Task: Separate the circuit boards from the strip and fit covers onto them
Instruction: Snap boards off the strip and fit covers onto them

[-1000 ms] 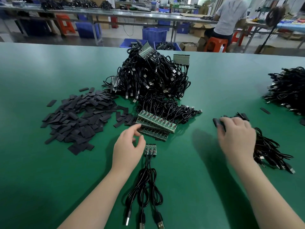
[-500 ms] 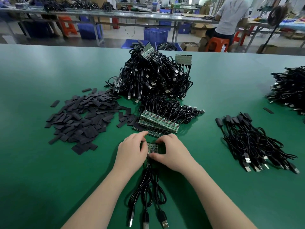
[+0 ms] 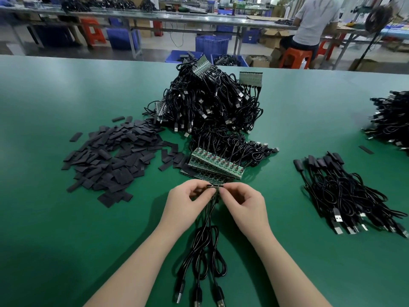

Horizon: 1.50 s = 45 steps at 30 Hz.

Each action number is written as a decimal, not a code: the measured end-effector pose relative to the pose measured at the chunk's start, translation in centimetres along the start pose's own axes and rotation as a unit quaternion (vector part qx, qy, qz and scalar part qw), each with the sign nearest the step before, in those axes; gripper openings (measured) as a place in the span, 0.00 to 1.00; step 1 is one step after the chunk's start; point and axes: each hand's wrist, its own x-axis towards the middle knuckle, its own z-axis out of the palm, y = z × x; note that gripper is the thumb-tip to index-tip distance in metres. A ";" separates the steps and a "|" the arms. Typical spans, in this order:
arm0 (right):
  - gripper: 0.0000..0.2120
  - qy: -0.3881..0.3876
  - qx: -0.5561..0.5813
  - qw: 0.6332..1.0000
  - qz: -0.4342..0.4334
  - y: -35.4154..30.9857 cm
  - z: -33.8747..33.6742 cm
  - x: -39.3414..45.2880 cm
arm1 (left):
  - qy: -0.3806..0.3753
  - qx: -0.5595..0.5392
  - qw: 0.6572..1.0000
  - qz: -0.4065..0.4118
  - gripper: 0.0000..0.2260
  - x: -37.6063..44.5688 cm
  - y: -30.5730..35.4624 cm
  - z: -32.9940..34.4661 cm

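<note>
A short strip of small green circuit boards (image 3: 215, 186) is raised just above the green table, seen edge-on. My left hand (image 3: 188, 203) pinches its left end and my right hand (image 3: 242, 204) pinches its right end. Three black USB cables (image 3: 204, 251) hang from the strip toward me. Longer green board strips (image 3: 218, 166) lie stacked just beyond my hands. A heap of flat black covers (image 3: 112, 160) spreads over the table to the left.
A tall tangle of black cables with more board strips (image 3: 212, 103) rises at the centre back. A row of covered cables (image 3: 345, 191) lies at the right, another cable pile (image 3: 391, 120) at the far right. A seated person (image 3: 314, 21) works behind.
My right hand left the covered cables at the right and came to the short strip. Both hands have since lifted the strip off the table, tilting it edge-on.
</note>
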 end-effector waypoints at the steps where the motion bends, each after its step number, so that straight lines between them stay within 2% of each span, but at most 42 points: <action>1: 0.10 0.009 -0.005 1.000 -0.007 0.0 0.1 -0.1 | -0.005 -0.019 1.000 -0.004 0.05 0.0 0.1 0.1; 6: 0.10 0.017 0.008 1.000 -0.015 -0.2 0.0 -0.2 | -0.030 -0.038 0.998 -0.028 0.05 0.1 0.4 0.2; 14: 0.08 0.022 -0.002 1.000 0.002 -0.3 -0.2 -0.2 | -0.041 0.005 0.998 -0.037 0.04 0.1 0.4 0.2; 16: 0.08 0.027 -0.012 1.000 0.000 -0.4 0.0 -0.2 | -0.033 0.017 0.999 -0.031 0.04 0.0 0.5 0.4; 20: 0.10 0.048 -0.015 0.999 -0.009 -0.5 0.4 -0.4 | 0.004 0.021 1.000 -0.014 0.11 -0.4 0.7 1.1; 27: 0.09 0.080 -0.017 0.996 -0.019 -0.5 1.1 -0.9 | 0.035 0.027 0.999 0.000 0.11 -0.6 0.7 1.4; 30: 0.09 0.112 0.016 0.994 0.001 -0.5 1.0 -1.0 | 0.052 0.004 0.998 -0.026 0.02 -0.5 0.6 1.5; 34: 0.06 0.208 0.113 0.972 -0.002 -1.3 -0.4 -0.9 | 0.015 0.077 0.997 -0.026 0.14 -1.1 0.4 1.7; 36: 0.08 0.234 0.157 0.959 -0.033 -2.2 -1.5 -0.8 | -0.004 0.144 0.990 -0.001 0.15 -1.2 0.5 1.9; 38: 0.09 0.231 0.178 0.955 -0.060 -3.4 -2.3 -0.8 | -0.013 0.163 0.986 0.015 0.18 -1.1 0.5 2.0; 40: 0.08 0.217 0.199 0.953 -0.074 -4.5 -2.5 -0.7 | 0.010 0.114 0.993 0.017 0.18 -1.0 0.7 1.9; 43: 0.06 0.140 0.249 0.956 -0.075 -6.6 -2.0 -0.7 | 0.105 0.043 0.992 0.050 0.11 -0.4 1.3 0.5; 45: 0.04 0.064 0.321 0.944 -0.049 -7.9 -1.3 -0.7 | 0.172 0.022 0.982 0.074 0.09 0.4 1.4 -1.3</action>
